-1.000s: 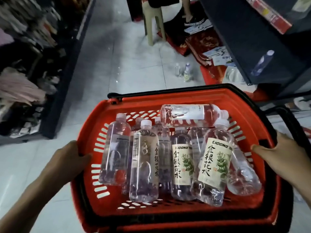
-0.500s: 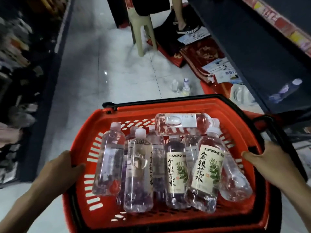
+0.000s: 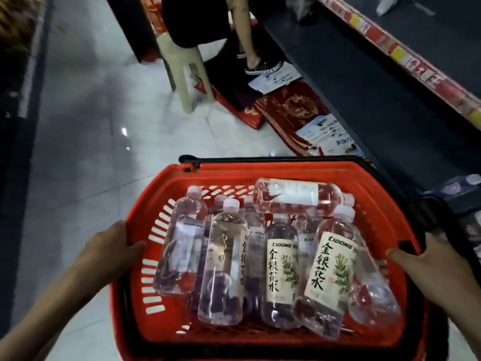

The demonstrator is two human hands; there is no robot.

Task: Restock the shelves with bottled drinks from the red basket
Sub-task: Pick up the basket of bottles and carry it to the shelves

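Observation:
A red basket (image 3: 263, 171) with black handles fills the lower middle of the head view. Several clear bottled drinks (image 3: 282, 274) with cream labels lie in it, and one bottle (image 3: 299, 195) lies crosswise on top at the back. My left hand (image 3: 109, 251) grips the basket's left rim, thumb over the edge. My right hand (image 3: 432, 267) grips the right rim the same way. A dark shelf (image 3: 377, 82) runs along the right, its lower board bare, with one bottle (image 3: 463, 183) lying at its near end.
A person sits on a beige plastic stool (image 3: 182, 63) ahead in the aisle, one foot in a dark sandal (image 3: 263, 67). Red mats (image 3: 291, 110) and printed packets (image 3: 330, 134) lie on the floor by the shelf. White tiled floor stretches to the left, bordered by a dark rack.
The view has moved forward along the aisle with the basket carried in both hands; the stool and the shelf are nearer. The two small bottles on the floor have passed behind the basket.

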